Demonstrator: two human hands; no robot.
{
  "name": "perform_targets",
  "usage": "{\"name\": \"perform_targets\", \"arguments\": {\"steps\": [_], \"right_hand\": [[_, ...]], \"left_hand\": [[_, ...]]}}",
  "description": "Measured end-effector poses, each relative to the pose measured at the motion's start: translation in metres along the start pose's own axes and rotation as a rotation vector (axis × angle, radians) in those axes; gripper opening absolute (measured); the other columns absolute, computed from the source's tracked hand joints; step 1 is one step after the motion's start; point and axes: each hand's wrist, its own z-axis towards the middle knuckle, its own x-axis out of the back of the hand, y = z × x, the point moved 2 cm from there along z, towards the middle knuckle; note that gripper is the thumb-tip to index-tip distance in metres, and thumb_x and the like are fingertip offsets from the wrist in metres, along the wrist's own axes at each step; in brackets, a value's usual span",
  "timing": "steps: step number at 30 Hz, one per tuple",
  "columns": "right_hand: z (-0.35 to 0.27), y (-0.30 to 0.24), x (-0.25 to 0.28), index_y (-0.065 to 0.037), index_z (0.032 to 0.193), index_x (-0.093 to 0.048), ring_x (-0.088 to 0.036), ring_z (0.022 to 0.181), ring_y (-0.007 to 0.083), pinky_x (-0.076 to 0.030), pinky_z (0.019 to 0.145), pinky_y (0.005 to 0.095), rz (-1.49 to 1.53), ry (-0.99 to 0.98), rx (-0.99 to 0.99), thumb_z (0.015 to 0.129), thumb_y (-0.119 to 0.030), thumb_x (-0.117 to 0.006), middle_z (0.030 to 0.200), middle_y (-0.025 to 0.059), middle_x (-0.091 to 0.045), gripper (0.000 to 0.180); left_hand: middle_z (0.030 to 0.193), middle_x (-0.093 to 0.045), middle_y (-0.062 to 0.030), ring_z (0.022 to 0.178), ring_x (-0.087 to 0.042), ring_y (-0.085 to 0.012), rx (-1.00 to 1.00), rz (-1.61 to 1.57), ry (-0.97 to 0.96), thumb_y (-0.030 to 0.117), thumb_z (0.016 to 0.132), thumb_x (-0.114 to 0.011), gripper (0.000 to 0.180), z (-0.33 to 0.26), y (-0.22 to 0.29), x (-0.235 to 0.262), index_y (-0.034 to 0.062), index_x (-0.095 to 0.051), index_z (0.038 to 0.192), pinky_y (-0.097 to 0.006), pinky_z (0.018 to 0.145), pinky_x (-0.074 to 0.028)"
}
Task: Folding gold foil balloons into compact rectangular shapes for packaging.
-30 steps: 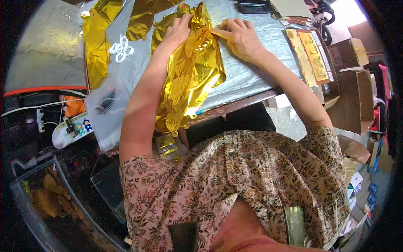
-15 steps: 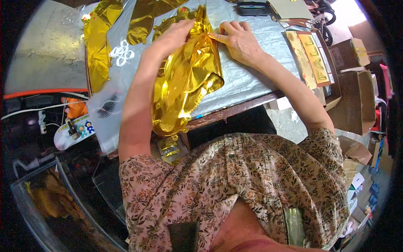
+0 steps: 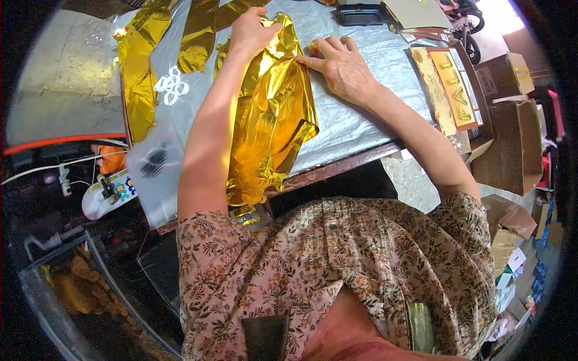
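Worktable, head view: a wrinkled silver-blue sheet (image 3: 349,132) covers the top; its dark wooden edge (image 3: 331,170) faces the person.
Gold foil: the long, creased, shiny piece (image 3: 265,120) lies between the forearms, upper end under the left hand, lower end hanging past the table edge toward the floral shirt (image 3: 337,253).
Left hand: the hand (image 3: 253,33) lies over the foil's upper part, fingers bent, thumb apart from them; whether it pinches the foil is unclear.
Right hand: the hand (image 3: 343,67) rests on the sheet, fingers loosely curled around nothing, one digit stretched out to touch the foil's right edge.
Left side: another gold piece (image 3: 138,78) lies along the table's edge; white loops (image 3: 171,86) sit near it, with a translucent plastic sheet (image 3: 158,171) below.
Far edge: a black tray (image 3: 361,15).
Right side: a yellow card (image 3: 454,96) with raised letters, beside cardboard boxes (image 3: 512,141).
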Motion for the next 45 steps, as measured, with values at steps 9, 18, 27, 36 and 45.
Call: {"name": "perform_targets", "arguments": {"steps": [9,18,27,36,45], "right_hand": [[0.001,0.001,0.004,-0.015,0.14,-0.065,-0.049,0.138,0.0218,-0.031,0.116,0.0474,-0.027,-0.071,0.051,0.097,-0.015,-0.059,0.15,0.001,-0.058,0.043],[-0.002,0.006,-0.006,-0.013,0.146,-0.058,-0.047,0.143,0.0194,-0.024,0.121,0.0528,0.006,-0.085,0.051,0.099,-0.01,-0.053,0.151,0.0014,-0.058,0.047],[-0.003,0.008,-0.006,-0.014,0.146,-0.058,-0.046,0.145,0.0181,-0.021,0.123,0.0551,0.029,-0.109,0.045,0.099,-0.006,-0.051,0.152,0.0015,-0.057,0.048],[-0.005,0.011,-0.015,-0.012,0.141,-0.062,-0.051,0.14,0.0177,-0.024,0.12,0.0573,-0.005,-0.013,0.073,0.098,-0.011,-0.054,0.146,0.0028,-0.061,0.044],[-0.003,0.01,-0.012,-0.011,0.143,-0.06,-0.048,0.144,0.017,-0.023,0.12,0.0577,-0.006,-0.049,0.102,0.101,-0.012,-0.052,0.15,0.0029,-0.059,0.043]], "left_hand": [[0.096,-0.075,-0.0048,0.08,-0.071,-0.0167,0.026,0.076,-0.062,0.03,0.077,-0.087,0.057,-0.009,0.014,0.006,0.0128,-0.068,0.128,-0.033,0.077,-0.058],[0.128,-0.068,0.0036,0.119,-0.058,-0.0237,-0.704,0.327,0.085,0.004,0.083,-0.069,0.048,-0.047,0.05,0.011,0.0221,-0.07,0.128,-0.043,0.1,-0.046],[0.127,-0.069,0.004,0.116,-0.061,-0.0212,-0.594,0.447,0.112,0.011,0.086,-0.066,0.04,-0.052,0.048,0.008,0.0195,-0.072,0.125,-0.045,0.1,-0.041],[0.127,-0.071,-0.0014,0.116,-0.063,-0.0272,-0.639,0.185,0.081,0.019,0.093,-0.067,0.027,-0.049,0.052,0.02,0.0154,-0.075,0.118,-0.045,0.099,-0.046],[0.125,-0.069,-0.0028,0.116,-0.064,-0.0273,-0.538,0.242,0.003,0.027,0.095,-0.066,0.028,-0.057,0.054,0.015,0.0151,-0.074,0.119,-0.045,0.1,-0.046]]}}
